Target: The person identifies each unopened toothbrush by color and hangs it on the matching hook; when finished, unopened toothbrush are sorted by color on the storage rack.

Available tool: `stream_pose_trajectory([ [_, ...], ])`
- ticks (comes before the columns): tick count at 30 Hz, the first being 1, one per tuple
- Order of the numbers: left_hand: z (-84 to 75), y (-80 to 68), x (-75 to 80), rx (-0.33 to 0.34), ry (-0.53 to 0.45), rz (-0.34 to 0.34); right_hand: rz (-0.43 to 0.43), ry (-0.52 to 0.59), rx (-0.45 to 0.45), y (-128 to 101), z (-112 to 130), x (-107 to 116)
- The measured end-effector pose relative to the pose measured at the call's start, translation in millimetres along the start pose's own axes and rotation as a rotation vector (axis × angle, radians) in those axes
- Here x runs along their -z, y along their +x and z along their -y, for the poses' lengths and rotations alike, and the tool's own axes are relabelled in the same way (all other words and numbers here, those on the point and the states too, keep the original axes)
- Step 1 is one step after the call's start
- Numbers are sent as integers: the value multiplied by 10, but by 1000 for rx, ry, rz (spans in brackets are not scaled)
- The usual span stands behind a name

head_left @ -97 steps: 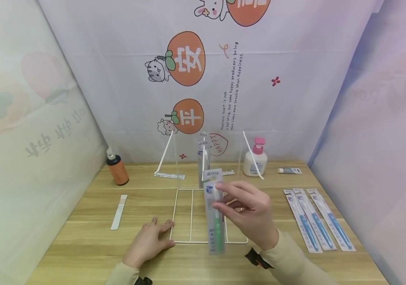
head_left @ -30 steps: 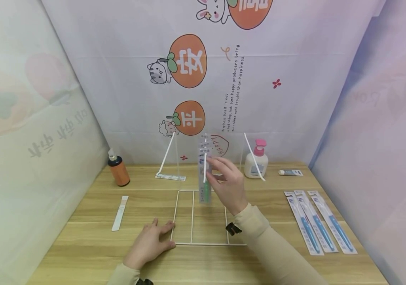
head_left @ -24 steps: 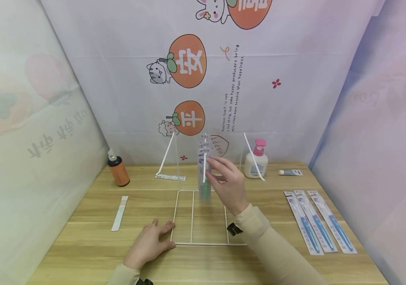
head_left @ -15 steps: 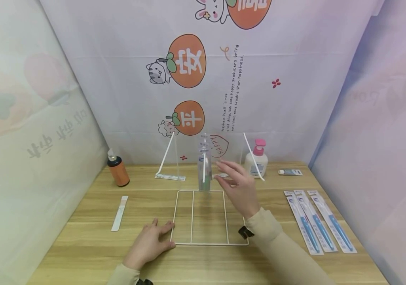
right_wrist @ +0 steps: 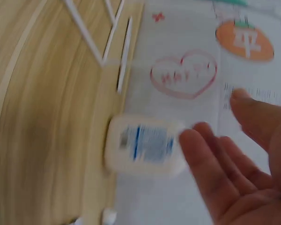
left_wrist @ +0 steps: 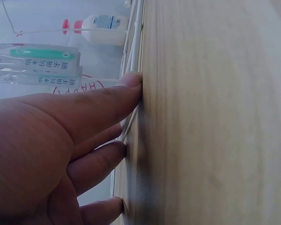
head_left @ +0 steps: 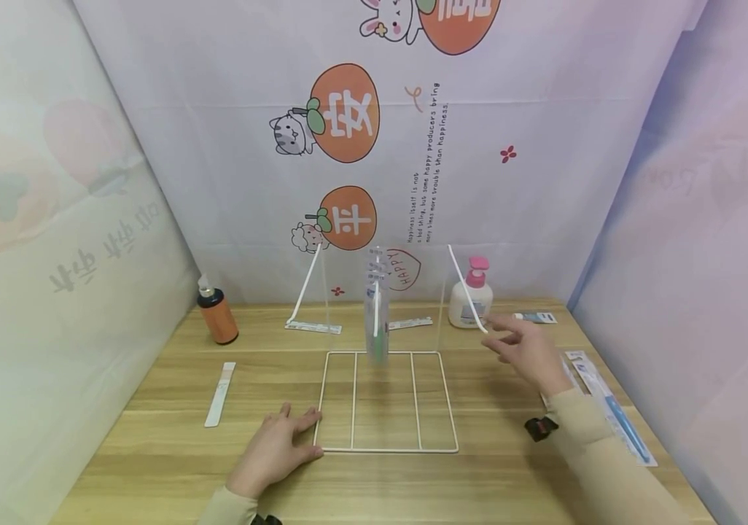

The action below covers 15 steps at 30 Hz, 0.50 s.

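A white wire rack (head_left: 438, 399) lies with its base frame on the wooden table, with thin arms rising at the back. Packaged toothbrushes (head_left: 376, 315), one with a green handle, hang upright at the rack's middle; they also show in the left wrist view (left_wrist: 37, 63). My left hand (head_left: 285, 436) rests flat on the table, fingertips (left_wrist: 131, 80) touching the frame's front-left corner. My right hand (head_left: 515, 344) hovers open and empty right of the rack, near the pump bottle (head_left: 470, 299); its fingers (right_wrist: 215, 178) are spread. Blue-handled packaged toothbrushes (head_left: 610, 412) lie at the right, partly behind my right forearm.
An orange spray bottle (head_left: 216, 317) stands at the back left. A flat white strip (head_left: 219, 394) lies left of the rack. A small tube (head_left: 534, 317) lies at the back right. Printed cloth walls close in the table on three sides.
My right hand carried the green toothbrush pack to the rack's middle, let it go hanging there, then swung empty to the right. The left hand stayed put.
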<state>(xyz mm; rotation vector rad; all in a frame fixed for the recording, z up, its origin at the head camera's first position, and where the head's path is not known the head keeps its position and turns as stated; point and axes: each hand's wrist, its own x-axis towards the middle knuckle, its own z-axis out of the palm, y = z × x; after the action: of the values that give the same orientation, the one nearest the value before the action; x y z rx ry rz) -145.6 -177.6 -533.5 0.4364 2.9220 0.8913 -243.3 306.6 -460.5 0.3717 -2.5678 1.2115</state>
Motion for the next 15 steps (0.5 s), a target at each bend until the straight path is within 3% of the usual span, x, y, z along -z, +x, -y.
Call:
stream_pose_trajectory([
  [3,3,-8,1,1,-3,-1,137,74,-136,-39,-291,244],
  [5,1,-9,2,2,-6,-2,169,97,-203,-69,-473,372],
  [11,0,-5,1,3,-7,-4,223,-13,-379,-181,-906,602],
  [15,4,-1,-2,9,-13,-2,269,-70,-429,-201,-1103,612],
])
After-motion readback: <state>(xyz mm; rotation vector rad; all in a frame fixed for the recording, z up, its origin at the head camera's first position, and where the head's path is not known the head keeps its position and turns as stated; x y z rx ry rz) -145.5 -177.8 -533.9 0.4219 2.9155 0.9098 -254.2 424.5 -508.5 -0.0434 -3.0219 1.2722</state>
